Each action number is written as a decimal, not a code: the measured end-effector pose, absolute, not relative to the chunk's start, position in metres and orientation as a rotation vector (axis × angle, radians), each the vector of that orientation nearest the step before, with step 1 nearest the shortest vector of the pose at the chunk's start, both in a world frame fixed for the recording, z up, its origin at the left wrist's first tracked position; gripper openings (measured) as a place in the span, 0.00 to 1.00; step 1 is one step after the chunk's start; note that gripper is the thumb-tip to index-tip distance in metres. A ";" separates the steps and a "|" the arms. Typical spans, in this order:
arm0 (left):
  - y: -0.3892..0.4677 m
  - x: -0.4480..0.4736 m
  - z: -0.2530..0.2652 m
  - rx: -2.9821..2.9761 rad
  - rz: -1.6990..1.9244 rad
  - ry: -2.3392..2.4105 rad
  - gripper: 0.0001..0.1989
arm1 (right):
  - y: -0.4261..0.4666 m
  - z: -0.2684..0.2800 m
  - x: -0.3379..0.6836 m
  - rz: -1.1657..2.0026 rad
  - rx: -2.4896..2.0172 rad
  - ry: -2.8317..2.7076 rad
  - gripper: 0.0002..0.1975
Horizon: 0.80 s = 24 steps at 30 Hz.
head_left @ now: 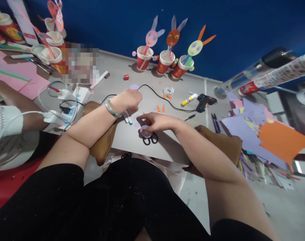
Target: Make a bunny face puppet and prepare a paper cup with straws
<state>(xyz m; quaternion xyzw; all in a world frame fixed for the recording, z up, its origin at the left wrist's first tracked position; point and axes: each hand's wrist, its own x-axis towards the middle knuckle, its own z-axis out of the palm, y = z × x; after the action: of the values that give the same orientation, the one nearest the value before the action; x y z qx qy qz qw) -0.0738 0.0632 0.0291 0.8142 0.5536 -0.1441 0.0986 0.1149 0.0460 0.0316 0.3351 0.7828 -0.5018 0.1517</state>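
My left hand (129,101) is closed above the table, wearing a bracelet. A purple paper piece with a bit of orange (134,87) shows just beyond its knuckles; what the fingers hold is hidden. Beneath this hand lie white markers (127,118). With its fingertips, my right hand (157,122) grips a purple paper circle (145,132) bearing orange marks. Black scissor handles (150,139) stick out just below the circle. Two orange paper ears (160,108) lie beyond the right hand, and small pale purple pieces are partly hidden beside its fingers.
Three red cups with paper rabbits (165,62) stand along the blue wall. A glue gun (205,101) trails its black cable across the table. Tape (168,90) and a yellow marker (189,99) lie nearby. Coloured paper (283,139) is right; a power strip (73,105) and another person's arm are left.
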 end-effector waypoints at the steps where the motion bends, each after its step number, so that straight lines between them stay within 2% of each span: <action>1: 0.063 -0.074 0.030 2.413 -0.411 1.653 0.19 | 0.045 0.031 0.116 -1.453 0.963 2.232 0.41; 16: 0.064 -0.072 0.025 2.354 -0.391 1.655 0.16 | 0.033 0.032 0.125 -1.507 0.947 2.219 0.40; 19: 0.062 -0.069 0.026 2.368 -0.435 1.570 0.19 | 0.032 0.033 0.125 -1.510 0.959 2.222 0.43; 24: 0.056 -0.069 0.031 2.398 -0.405 1.635 0.18 | 0.032 0.032 0.126 -1.510 0.960 2.229 0.45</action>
<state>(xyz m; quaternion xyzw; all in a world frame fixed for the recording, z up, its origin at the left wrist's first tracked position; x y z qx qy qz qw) -0.0685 0.0561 0.0312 0.8137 0.5549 -0.1375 0.1053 0.1259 0.0319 0.0321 0.3326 0.7720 -0.5230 0.1409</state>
